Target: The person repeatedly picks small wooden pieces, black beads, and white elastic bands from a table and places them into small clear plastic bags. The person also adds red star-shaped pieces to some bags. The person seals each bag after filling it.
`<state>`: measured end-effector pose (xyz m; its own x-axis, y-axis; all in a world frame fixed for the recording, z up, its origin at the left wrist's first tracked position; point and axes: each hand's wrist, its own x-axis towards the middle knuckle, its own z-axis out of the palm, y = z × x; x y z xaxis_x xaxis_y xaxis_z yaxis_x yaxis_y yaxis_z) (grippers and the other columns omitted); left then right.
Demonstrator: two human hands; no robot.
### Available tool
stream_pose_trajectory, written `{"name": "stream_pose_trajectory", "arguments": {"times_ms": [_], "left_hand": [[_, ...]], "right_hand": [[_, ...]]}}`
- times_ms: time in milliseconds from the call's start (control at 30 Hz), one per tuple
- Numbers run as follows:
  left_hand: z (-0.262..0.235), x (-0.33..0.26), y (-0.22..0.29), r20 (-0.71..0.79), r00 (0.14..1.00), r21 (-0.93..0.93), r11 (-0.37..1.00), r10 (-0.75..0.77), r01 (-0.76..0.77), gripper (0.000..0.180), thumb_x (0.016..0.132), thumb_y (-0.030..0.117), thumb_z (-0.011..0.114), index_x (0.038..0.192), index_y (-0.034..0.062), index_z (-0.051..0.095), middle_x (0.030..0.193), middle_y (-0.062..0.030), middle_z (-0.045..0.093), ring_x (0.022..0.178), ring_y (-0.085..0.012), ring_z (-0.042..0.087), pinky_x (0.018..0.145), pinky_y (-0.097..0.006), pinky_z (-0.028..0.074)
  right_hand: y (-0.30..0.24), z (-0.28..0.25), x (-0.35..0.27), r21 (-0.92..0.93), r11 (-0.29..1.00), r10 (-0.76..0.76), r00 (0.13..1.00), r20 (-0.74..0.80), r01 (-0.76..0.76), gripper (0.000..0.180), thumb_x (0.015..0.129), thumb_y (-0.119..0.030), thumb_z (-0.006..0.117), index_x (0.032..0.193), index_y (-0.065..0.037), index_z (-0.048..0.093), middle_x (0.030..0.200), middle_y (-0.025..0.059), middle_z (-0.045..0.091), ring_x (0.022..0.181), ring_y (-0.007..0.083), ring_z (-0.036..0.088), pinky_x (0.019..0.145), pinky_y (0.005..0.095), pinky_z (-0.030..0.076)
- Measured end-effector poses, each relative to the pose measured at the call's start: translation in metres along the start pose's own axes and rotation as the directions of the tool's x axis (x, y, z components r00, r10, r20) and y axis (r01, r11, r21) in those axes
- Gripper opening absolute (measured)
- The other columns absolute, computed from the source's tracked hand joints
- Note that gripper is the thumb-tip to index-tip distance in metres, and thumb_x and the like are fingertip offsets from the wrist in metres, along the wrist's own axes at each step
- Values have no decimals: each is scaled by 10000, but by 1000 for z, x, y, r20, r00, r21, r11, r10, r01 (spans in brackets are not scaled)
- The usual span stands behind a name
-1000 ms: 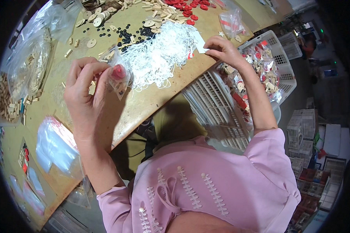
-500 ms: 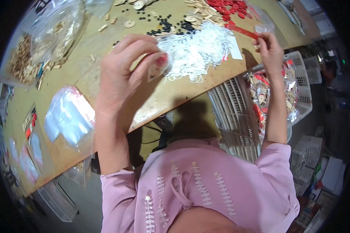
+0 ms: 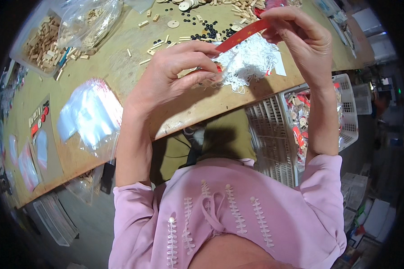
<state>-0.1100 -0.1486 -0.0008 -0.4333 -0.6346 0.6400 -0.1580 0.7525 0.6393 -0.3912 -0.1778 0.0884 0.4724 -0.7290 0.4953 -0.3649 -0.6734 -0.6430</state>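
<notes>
A red strip [image 3: 240, 36] with small gold stars stretches between my two hands over the table. Its right end is pinched in the fingers of my right hand [image 3: 307, 42]. The left end reaches the fingertips of my left hand [image 3: 175, 74]. That hand is closed round a small clear plastic bag [image 3: 214, 81] with something red inside; my fingers hide most of it. Behind and below the strip lies a tangled heap of white elastic cords [image 3: 247, 67]. Black beads [image 3: 208, 30] are scattered just beyond.
At left lie a stack of clear bags [image 3: 92, 114] and a tub of wooden pieces [image 3: 45, 42]. A large bag of wooden pieces [image 3: 92, 22] lies beside the tub. By my right forearm, a white basket [image 3: 349, 103] holds filled bags below the table edge.
My right hand has brought the red strip up and leftward, to my left hand. The left hand has moved right with the small bag. The whole view has shifted slightly.
</notes>
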Motion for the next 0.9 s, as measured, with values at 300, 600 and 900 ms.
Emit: {"name": "stream_pose_trajectory", "arguments": {"times_ms": [300,600,900], "left_hand": [[2,-3,-6,-9,997,-10,997,76,-76,118,855,125,776,943,54,743,1134,-111,729,922,-264,726,777,-349,579],[1,-3,-5,-55,995,28,996,81,-80,130,843,119,777,948,55,736,1128,-117,729,920,-287,725,778,-353,584],[2,-8,-7,-118,993,44,999,-18,24,155,825,41,749,980,49,750,1167,-121,726,996,-263,718,841,-341,576]], "right_hand": [[-6,2,15,47,974,202,943,266,-222,182,1001,10,580,1134,-2,705,962,39,717,831,93,694,738,232,577],[-18,40,34,-115,975,224,851,476,-192,141,988,4,593,1078,-10,701,876,7,702,743,56,658,657,213,544],[-28,52,25,-128,930,368,847,383,-345,94,963,-56,656,1036,-18,703,799,-31,672,599,10,565,499,192,448]]}}
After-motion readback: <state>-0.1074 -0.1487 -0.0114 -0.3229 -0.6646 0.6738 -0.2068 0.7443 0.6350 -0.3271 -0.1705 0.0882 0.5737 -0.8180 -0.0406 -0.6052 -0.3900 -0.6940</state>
